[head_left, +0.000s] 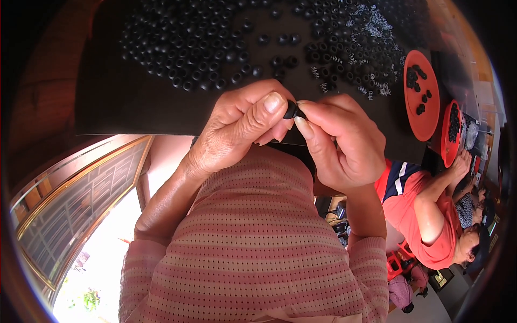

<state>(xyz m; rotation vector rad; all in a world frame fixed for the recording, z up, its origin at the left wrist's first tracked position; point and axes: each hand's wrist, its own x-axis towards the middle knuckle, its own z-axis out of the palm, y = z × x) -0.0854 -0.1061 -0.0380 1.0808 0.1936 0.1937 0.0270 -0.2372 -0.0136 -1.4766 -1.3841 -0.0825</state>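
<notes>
Pink-and-cream stripes run across the person's perforated knit top (253, 231), right under the camera. Just beyond it, both hands meet at the near edge of a dark tabletop (124, 110). The left hand (234, 124) has thumb and fingers closed on the rounded end of a small black cap (290, 110); the right hand (347, 142) pinches its narrower end tightly between thumb and forefinger. From where I stand, I cannot tell whether that is one part or two fitted together. Past the knuckles, hollow black caps (196, 46) spread thickly over the tabletop, and to the right tiny metal springs (373, 22) lie heaped and scattered among more of them. An orange-red dish (420, 121) at the right holds several black pieces. Beyond it, a co-worker in a coral shirt (428, 220) has a hand (461, 163) at a second red dish (448, 158), which also holds black pieces.
</notes>
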